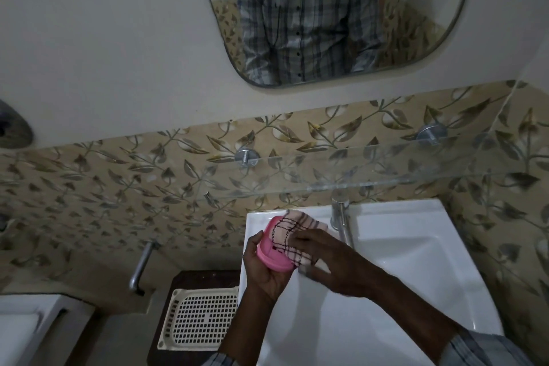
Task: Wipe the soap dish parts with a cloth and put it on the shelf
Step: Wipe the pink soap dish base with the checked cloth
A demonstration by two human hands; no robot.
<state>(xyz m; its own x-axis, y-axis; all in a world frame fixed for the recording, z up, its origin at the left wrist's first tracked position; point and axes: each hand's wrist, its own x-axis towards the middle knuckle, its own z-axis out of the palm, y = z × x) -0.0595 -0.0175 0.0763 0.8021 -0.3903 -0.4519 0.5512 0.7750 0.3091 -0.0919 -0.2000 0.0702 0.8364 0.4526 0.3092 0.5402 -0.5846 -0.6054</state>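
My left hand (264, 269) grips a pink soap dish part (269, 252) from below, its hollow side tilted toward me, above the left rim of the white sink. My right hand (329, 261) presses a pale pink checked cloth (294, 235) into the dish, fingers curled over the cloth. The cloth covers most of the dish's inside. A glass shelf (386, 163) on two metal pegs runs along the tiled wall above the sink, with nothing on it.
A white sink (401, 261) with a metal tap (341, 217) lies under my hands. A cream perforated plastic tray (199, 318) rests on a dark stand to the left. A metal pipe spout (141, 267) juts from the wall. A mirror (326, 15) hangs above.
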